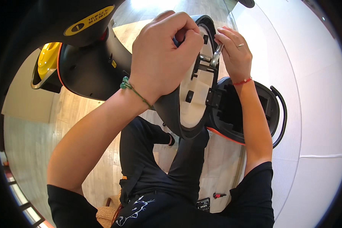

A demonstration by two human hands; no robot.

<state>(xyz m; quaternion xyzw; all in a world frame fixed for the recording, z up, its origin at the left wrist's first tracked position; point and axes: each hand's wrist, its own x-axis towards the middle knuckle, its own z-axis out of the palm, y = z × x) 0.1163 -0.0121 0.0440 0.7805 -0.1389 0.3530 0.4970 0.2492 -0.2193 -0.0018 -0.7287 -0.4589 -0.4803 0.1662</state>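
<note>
A black scooter seat (167,114) stands tipped up on its hinge, its white underside (186,108) facing right. My right hand (235,49) is closed on the handle of a shiny metal ratchet wrench (217,56). The wrench's head and socket (205,58) meet the black bracket (207,68) on the seat's underside. My left hand (169,49) is curled into a fist in front of the seat's far left part. Whatever its fingers grip is hidden. Below my right forearm lies the open compartment (231,114) under the seat.
The scooter's black body (91,72) and a handlebar part with a yellow label (89,21) stand at left, beside a yellow piece (48,59). A curved rear rail (283,117) is at right. A tool case (203,204) and a red-and-black tool (219,195) lie on the wooden floor.
</note>
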